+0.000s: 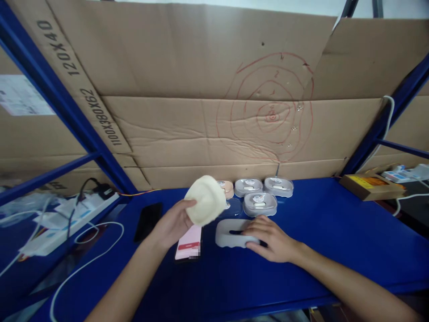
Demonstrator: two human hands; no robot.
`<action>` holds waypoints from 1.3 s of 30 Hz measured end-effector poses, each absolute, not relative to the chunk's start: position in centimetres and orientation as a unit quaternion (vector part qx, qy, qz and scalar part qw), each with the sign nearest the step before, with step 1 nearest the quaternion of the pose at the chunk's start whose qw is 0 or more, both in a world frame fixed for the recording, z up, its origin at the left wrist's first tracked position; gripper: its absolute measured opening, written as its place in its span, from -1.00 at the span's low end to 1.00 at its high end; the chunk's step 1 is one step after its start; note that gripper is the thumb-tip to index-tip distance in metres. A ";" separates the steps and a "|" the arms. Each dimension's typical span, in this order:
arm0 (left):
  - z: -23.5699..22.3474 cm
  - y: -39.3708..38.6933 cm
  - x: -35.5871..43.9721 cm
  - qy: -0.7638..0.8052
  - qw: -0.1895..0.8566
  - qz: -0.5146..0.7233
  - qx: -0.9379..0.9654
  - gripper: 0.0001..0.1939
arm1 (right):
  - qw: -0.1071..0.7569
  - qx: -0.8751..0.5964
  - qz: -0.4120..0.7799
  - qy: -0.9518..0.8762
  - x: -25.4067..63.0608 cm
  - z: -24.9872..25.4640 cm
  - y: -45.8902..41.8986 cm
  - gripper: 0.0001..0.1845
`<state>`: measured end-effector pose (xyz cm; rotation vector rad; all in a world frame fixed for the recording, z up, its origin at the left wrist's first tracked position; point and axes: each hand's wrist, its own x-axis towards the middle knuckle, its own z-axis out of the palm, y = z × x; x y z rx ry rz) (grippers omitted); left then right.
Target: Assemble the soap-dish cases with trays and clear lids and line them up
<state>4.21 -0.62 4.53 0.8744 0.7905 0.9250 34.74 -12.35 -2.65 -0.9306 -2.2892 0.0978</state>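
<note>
My left hand [172,223] is raised a little above the blue table [335,241] and grips a cream rounded case shell [207,200] by its lower edge. My right hand [271,239] lies on a grey rounded case part [228,232] that rests on the table, fingers curled over its right side. Just behind them stand several small rounded cases, among them grey ones [259,203] and a pinkish one [227,188]. A pink flat box [189,243] lies under my left hand.
A black phone [148,220] lies at the left. A wall of cardboard [214,89] with red circles drawn on it closes the back. A power strip with white cables [77,214] sits beyond the blue frame at left; a yellow-brown box [370,185] at right.
</note>
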 end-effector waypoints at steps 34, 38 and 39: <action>3.7 0.4 6.4 0.378 0.708 0.542 0.251 -0.85 | 0.293 -0.472 -0.048 -0.830 30.8 -4.4 -7.9 -0.17; 4.0 2.0 5.4 0.377 0.684 0.579 0.234 -0.79 | 0.191 -0.486 -0.015 -0.853 29.1 -4.9 -7.1 -0.22; 3.9 2.1 5.4 0.378 0.685 0.578 0.232 -0.77 | 0.180 -0.483 -0.010 -0.857 29.1 -4.7 -7.5 -0.29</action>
